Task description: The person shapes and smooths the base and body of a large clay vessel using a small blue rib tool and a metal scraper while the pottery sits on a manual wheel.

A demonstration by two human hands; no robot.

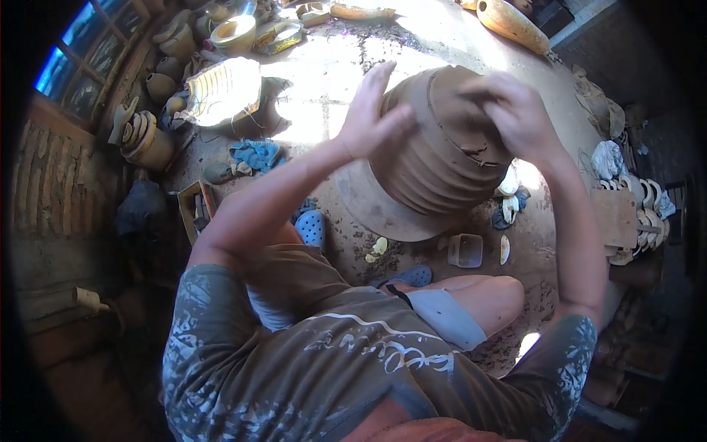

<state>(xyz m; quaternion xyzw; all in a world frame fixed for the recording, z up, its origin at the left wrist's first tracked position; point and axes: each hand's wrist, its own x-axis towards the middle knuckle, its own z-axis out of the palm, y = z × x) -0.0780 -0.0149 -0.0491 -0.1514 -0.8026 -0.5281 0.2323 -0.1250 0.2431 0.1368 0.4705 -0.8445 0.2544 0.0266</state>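
Observation:
A tall ribbed pot of wet brown clay stands on a round wooden wheel disc on the dirt floor. My left hand presses flat against the pot's upper left wall with fingers spread. My right hand curls over the upper right rim, where the clay is cracked and ragged. Both hands touch the clay near the top. My knees show below the wheel.
A clear plastic tub and clay scraps lie beside the wheel. Blue sandals and a blue rag sit on the left. Finished pots and bowls crowd the far left, a woven basket, a wooden board and shaped pieces on the right.

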